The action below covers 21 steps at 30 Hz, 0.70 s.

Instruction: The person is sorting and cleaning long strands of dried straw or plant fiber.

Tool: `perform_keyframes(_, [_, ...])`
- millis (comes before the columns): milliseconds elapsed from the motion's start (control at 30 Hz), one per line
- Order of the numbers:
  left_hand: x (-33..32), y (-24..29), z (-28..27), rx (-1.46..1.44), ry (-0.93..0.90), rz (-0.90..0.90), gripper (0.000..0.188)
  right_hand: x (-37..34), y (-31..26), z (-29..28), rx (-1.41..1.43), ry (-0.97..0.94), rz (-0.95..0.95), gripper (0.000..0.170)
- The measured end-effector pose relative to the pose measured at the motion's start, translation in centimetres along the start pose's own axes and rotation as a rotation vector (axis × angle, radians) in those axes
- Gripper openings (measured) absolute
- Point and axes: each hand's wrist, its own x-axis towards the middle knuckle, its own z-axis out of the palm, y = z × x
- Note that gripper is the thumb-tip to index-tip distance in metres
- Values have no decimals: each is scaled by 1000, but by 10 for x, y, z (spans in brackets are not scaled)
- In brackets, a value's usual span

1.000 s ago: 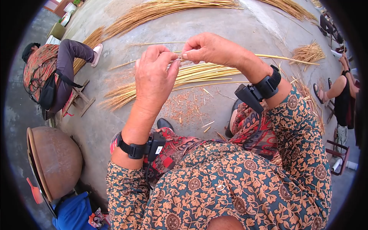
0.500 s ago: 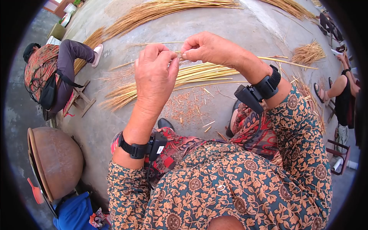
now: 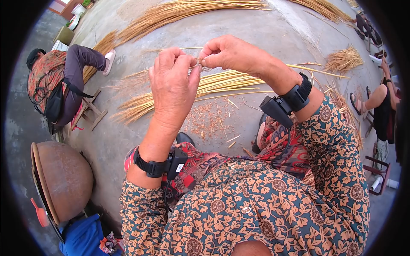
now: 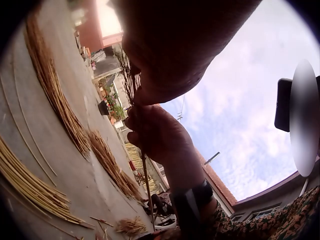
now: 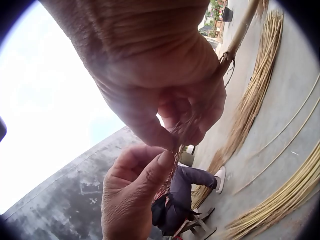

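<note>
In the head view my left hand (image 3: 173, 83) and right hand (image 3: 232, 53) meet at the fingertips over the ground. They pinch one dry sorghum-like stalk (image 3: 318, 71), whose bare end runs out to the right past my right wrist. Its thin branching head (image 5: 181, 137) lies between both hands' fingertips in the right wrist view. There the left thumb (image 5: 156, 167) presses against the left fingers, just below the right fingertips. Below the hands lies a bundle of similar yellow stalks (image 3: 222, 82), partly hidden by my left hand.
Larger stalk bundles (image 3: 171, 15) lie farther off, with a short pile (image 3: 344, 59) at right. Husk crumbs (image 3: 207, 117) litter the concrete. A person (image 3: 53, 81) sits on a wooden stool at left, near a big clay pot (image 3: 64, 177). Another person's leg (image 3: 376, 98) shows at right.
The held stalk has slid left, its far end drawing nearer to the hands. My right hand has shifted slightly left with it, while both hands keep pinching.
</note>
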Motion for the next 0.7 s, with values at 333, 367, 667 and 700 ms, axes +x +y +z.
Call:
perform_keyframes(333, [0,-4,2,-11,63,55,12,2,1,3,13,38,-32,16])
perform_keyframes(367, [0,-3,1,-3,59,43,12,2,1,3,11,40,-42,16])
perform_keyframes(667, [1,-4,2,32,37,10,12,8,3,4,-110,97,-102,17])
perform_keyframes(700, [1,-4,2,34,38,6,13,7,2,4,-118,105,-107,17])
